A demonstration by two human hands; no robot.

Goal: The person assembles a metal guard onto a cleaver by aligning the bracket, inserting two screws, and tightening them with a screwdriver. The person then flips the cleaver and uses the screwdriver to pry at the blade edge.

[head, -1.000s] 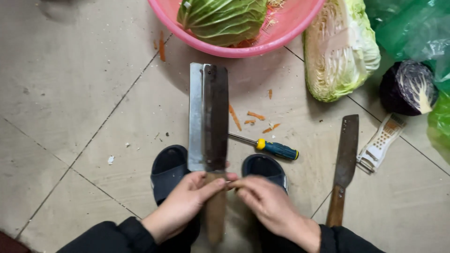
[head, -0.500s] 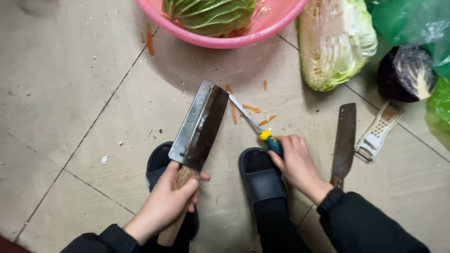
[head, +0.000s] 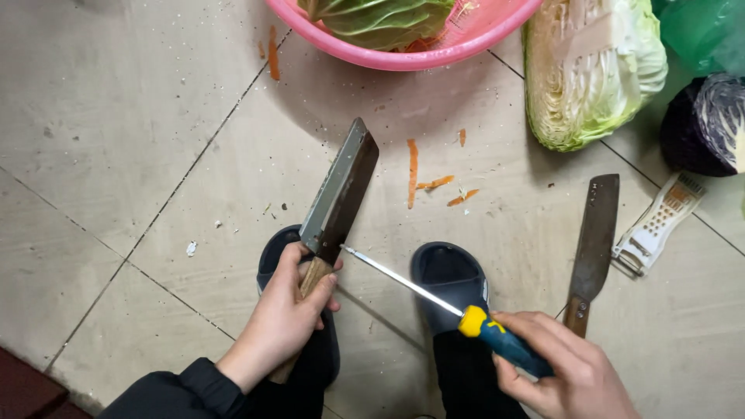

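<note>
Holding a big cleaver by its wooden handle, left hand shut tight round it, blade up and tilted over the tiled floor, just above a dark slipper. Could slip and drop on the toes if the grip goes loose. Gripping a screwdriver with a blue and yellow handle, right hand closed round it, thin metal tip nearly at the foot of the blade. Might skid off and poke the left hand's fingers if pushed hard. Lying flat further right, a second knife beside the other slipper, easy to step on. Sitting past that, a white peeler, half a cabbage, and a pink bowl up top.
</note>
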